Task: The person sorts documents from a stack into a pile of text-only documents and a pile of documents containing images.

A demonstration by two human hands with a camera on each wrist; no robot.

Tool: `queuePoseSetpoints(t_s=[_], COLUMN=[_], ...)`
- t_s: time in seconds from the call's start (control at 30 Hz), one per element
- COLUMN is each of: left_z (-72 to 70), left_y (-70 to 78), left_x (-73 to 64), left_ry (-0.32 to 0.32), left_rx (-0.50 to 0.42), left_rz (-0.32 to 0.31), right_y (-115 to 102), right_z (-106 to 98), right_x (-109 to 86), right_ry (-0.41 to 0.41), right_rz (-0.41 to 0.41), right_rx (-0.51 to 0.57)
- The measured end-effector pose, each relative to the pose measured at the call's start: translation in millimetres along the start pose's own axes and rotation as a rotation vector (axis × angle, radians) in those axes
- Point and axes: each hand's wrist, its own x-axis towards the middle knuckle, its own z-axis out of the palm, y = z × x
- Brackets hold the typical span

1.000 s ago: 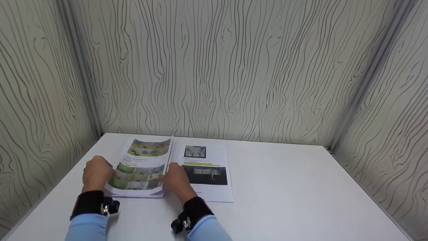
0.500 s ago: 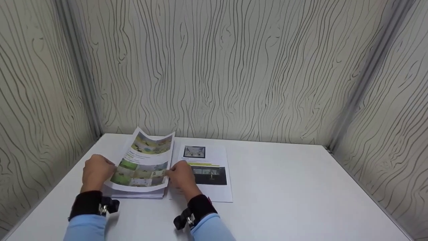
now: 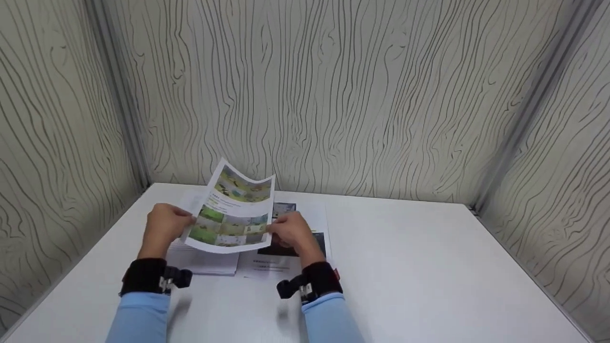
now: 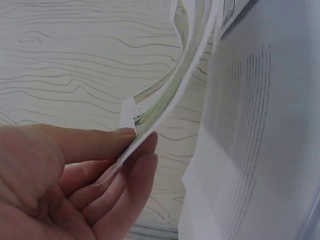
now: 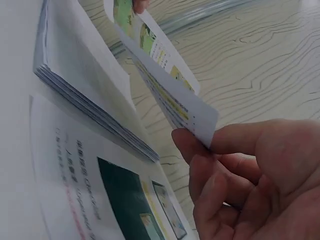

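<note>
A printed sheet of paper (image 3: 233, 209) with colour pictures is held up off the table, its middle bowed. My left hand (image 3: 164, 224) pinches its left edge between thumb and fingers; the left wrist view shows the paper (image 4: 172, 95) curving up from that grip. On the opposite edge my right hand (image 3: 291, 231) pinches the sheet too, seen closely in the right wrist view. Below lies a paper stack (image 5: 95, 55), its top page carrying lines of text. Right beside the stack, a flat printed page (image 5: 75, 175) with a dark picture is partly hidden by my right hand.
The white table (image 3: 400, 267) extends to the right of the papers. Wood-grain panels (image 3: 305, 95) stand behind it and on both sides. Each wrist wears a black strap with a small camera (image 3: 177, 277).
Both hands have lifted the top sheet off the stack and carried it up and to the right. The stack's text page now shows beneath it.
</note>
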Motion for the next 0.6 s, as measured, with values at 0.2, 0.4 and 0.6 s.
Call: queuePoseSetpoints(t_s=[0.2,0.4,0.6], left_z=[33.2,68.8,86.9], left_y=[44.5,65.2,66.4], left_x=[-11.5,-22.4,-25.1], left_ry=[-0.029,-0.079,-0.151], left_rx=[-0.084,-0.158,-0.161], left_rz=[0.008,0.002,-0.015], right_y=[14,33,50], right_z=[-66,-115,-136], right_x=[-9.6,-19.3,-22.2], right_ry=[-0.02,-0.046,-0.137], right_rz=[0.014,0.098,0.118], right_rx=[-0.121,-0.236,-0.199])
